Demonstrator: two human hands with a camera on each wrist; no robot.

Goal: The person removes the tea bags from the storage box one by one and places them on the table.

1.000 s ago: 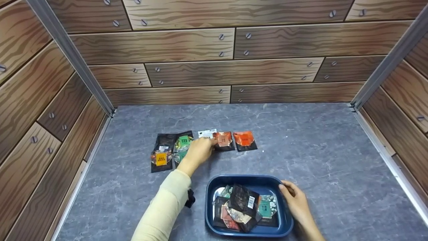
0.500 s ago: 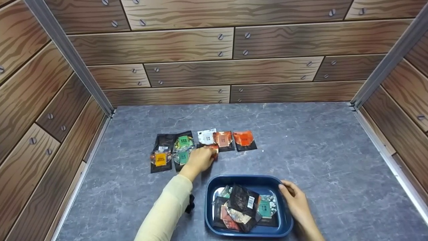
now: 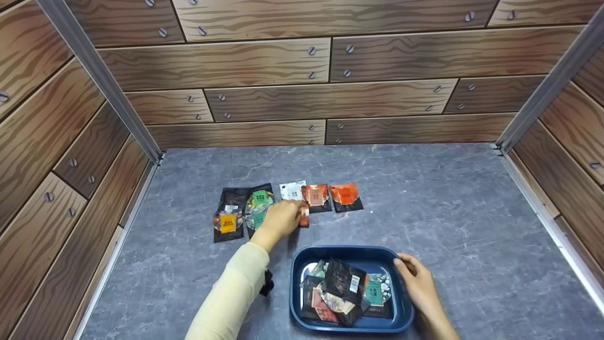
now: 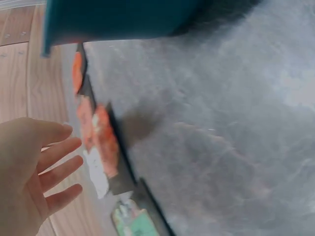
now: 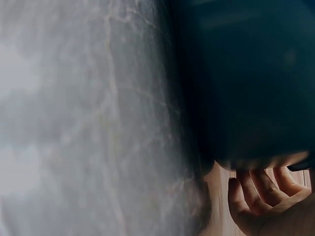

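Observation:
In the head view my left hand [image 3: 281,218] is over the front-row red and black packet [image 3: 305,216], hiding most of it. The left wrist view shows that hand [image 4: 42,167] with its fingers spread and nothing between them, apart from the packet [image 4: 106,141]. My right hand [image 3: 420,285] grips the right side of a dark blue plastic tub [image 3: 296,283], thumb at the rim. Its fingers [image 5: 261,189] lie against the tub's outer wall [image 5: 246,88] in the right wrist view. Several black packets [image 3: 343,282] with coloured labels lie heaped inside the tub.
Beyond the tub lie more packets: yellow-label [image 3: 228,224], green-label [image 3: 259,197], white [image 3: 291,191], orange-red [image 3: 315,197] and bright orange [image 3: 346,196]. A grey marbled tabletop [image 3: 448,203] carries everything. Wood-print walls [image 3: 264,101] enclose the back and sides.
My left hand has drawn back toward me from the white packet, and a red and black packet now lies in front of it. Its fingers have come off that packet. My right hand stays put.

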